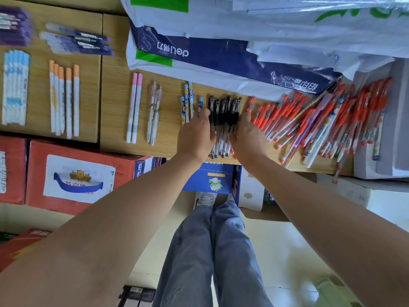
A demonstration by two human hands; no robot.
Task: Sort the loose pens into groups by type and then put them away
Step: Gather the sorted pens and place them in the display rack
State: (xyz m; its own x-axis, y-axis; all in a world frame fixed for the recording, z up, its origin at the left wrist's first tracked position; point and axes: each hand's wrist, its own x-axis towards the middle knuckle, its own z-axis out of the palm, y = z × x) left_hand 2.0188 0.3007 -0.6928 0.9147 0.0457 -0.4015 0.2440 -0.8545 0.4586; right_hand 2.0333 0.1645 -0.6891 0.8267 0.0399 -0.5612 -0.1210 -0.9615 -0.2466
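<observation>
a row of black-capped gel pens with clear barrels is seen lying side by side, caps away from the person, near the front edge of the light wood-grain worktop. the row is flanked by both hands: the left hand is laid against its left side and the right hand against its right side. the fingers of the left hand and the fingers of the right hand are held nearly straight and pressed to the outer pens, so the row is squeezed between them rather than gripped. just to the right, a loose heap of red-capped gel pens is spread at mixed angles, with a few white pens among them. to the left, small sorted groups are laid out: blue-capped pens with yellow cartoon prints, pale pink click pens, two pink-capped white pens, orange-capped white pens, light blue and white pens and dark blue pens. a blue and white plastic package is piled behind the pens. a red cardboard box and a blue printed box are seen below the worktop edge, with blue jeans beneath.
</observation>
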